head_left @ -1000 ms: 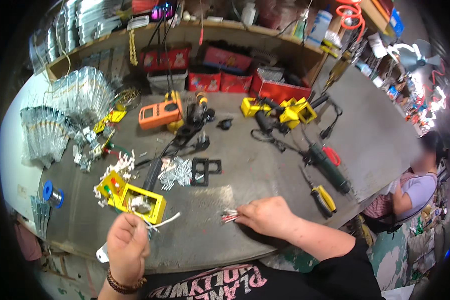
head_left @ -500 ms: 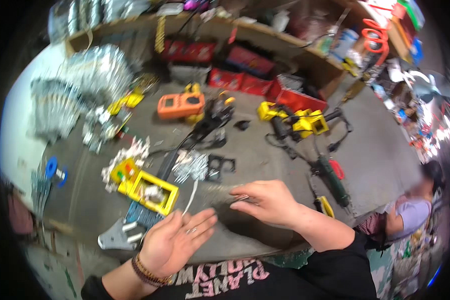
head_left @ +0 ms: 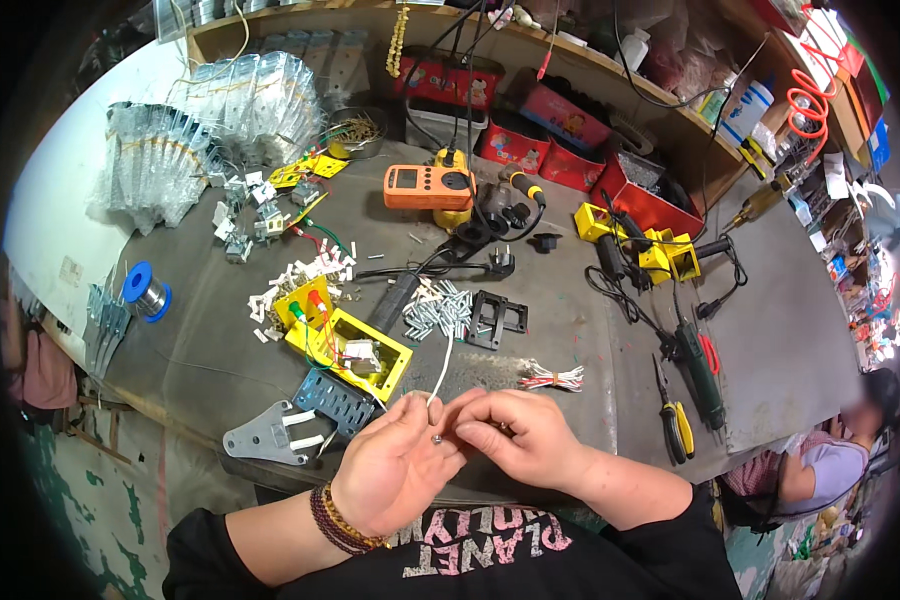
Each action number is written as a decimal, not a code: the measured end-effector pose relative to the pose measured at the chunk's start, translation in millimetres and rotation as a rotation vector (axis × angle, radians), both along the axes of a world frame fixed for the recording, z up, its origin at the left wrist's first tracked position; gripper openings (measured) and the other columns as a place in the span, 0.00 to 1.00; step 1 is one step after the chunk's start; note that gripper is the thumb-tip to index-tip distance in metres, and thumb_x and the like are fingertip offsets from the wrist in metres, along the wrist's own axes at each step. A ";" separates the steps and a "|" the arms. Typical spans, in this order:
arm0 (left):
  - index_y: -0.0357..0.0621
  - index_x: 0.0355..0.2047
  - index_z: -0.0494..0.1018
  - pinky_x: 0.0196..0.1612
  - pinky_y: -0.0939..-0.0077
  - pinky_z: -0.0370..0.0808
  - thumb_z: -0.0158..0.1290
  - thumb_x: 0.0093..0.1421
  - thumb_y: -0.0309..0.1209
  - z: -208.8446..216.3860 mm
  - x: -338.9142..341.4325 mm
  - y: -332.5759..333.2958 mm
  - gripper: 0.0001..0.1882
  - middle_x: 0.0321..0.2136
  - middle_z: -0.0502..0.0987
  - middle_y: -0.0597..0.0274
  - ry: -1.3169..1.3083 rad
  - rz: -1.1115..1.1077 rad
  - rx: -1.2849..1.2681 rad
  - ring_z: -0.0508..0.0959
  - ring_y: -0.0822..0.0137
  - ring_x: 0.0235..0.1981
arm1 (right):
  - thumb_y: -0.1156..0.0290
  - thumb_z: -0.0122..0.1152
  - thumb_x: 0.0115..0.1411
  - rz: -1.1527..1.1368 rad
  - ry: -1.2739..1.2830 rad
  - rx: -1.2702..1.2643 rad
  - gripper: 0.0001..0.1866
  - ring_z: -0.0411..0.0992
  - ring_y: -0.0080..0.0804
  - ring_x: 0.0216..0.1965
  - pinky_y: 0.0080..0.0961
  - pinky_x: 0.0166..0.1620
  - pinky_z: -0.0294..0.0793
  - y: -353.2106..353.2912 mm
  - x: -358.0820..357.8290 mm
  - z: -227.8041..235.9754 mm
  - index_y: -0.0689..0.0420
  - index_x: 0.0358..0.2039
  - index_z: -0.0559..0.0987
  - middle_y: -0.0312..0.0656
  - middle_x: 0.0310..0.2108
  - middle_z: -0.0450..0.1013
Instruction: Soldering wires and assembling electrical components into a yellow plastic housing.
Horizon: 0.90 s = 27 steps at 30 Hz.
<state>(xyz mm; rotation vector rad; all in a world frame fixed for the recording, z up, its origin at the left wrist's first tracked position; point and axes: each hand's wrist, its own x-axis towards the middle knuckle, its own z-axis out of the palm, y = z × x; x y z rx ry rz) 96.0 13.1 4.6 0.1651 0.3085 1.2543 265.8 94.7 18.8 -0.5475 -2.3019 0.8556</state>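
My left hand (head_left: 388, 478) is palm up and cupped above the table's near edge. A tiny shiny metal piece (head_left: 436, 439), perhaps a screw, rests on its fingers. Fingers of my right hand (head_left: 530, 445) are curled together against the left fingertips. A bit of small metal (head_left: 507, 428) shows in that grip, too small to name. A white cable (head_left: 443, 368) runs down to the left fingertips; whether it is held is hidden. Just left of the hands lie a yellow open box (head_left: 395, 372) with wires and a white part inside, a blue slotted plate (head_left: 335, 402) and a grey two-pronged piece (head_left: 265, 437).
Beyond the hands lie metal pins (head_left: 440, 310), a black frame (head_left: 497, 320) and bundled wires (head_left: 552, 376). An orange multimeter (head_left: 429, 187) stands farther back. To the right are pliers (head_left: 675, 420) and a green-handled tool (head_left: 700, 375). A seated person (head_left: 820, 460) is at far right.
My right hand has moved left and met the left hand, which was apart with its fingers outstretched. The whole view has shifted, and the table now appears sharper.
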 end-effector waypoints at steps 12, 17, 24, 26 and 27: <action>0.48 0.38 0.66 0.64 0.48 0.62 0.34 0.75 0.40 13.6 2.4 -11.7 0.14 0.64 0.59 0.44 0.179 0.045 0.063 0.67 0.55 0.59 | 0.70 0.64 0.53 -0.001 -0.243 0.386 0.10 0.77 0.39 0.28 0.32 0.28 0.75 -18.3 -9.4 8.8 0.56 0.34 0.73 0.41 0.28 0.76; 0.48 0.38 0.66 0.64 0.49 0.62 0.34 0.75 0.39 7.4 2.8 -16.0 0.14 0.63 0.61 0.51 0.188 0.007 0.057 0.67 0.55 0.59 | 0.68 0.63 0.59 0.042 -0.392 0.171 0.10 0.78 0.44 0.30 0.37 0.29 0.76 -15.8 -5.5 16.7 0.58 0.36 0.73 0.46 0.30 0.77; 0.47 0.39 0.64 0.62 0.51 0.66 0.43 0.72 0.36 21.8 -20.1 -26.6 0.08 0.66 0.58 0.55 0.244 0.156 0.173 0.66 0.51 0.63 | 0.67 0.54 0.68 0.152 0.131 -1.340 0.06 0.57 0.17 0.18 0.14 0.20 0.55 17.5 34.8 15.6 0.54 0.40 0.74 0.32 0.26 0.67; 0.44 0.38 0.65 0.60 0.53 0.70 0.44 0.72 0.37 32.3 -45.1 -27.7 0.10 0.64 0.61 0.50 0.335 0.282 0.330 0.72 0.50 0.58 | 0.64 0.51 0.68 0.212 0.302 -1.470 0.08 0.55 0.18 0.17 0.17 0.17 0.48 44.1 69.9 18.0 0.55 0.39 0.72 0.38 0.26 0.67; 0.43 0.37 0.65 0.58 0.56 0.71 0.44 0.72 0.37 31.7 -60.9 -32.5 0.10 0.62 0.63 0.48 0.417 0.353 0.357 0.74 0.52 0.55 | 0.63 0.50 0.67 0.150 0.335 -1.472 0.09 0.56 0.19 0.17 0.17 0.17 0.48 52.7 84.1 18.4 0.55 0.39 0.73 0.39 0.27 0.68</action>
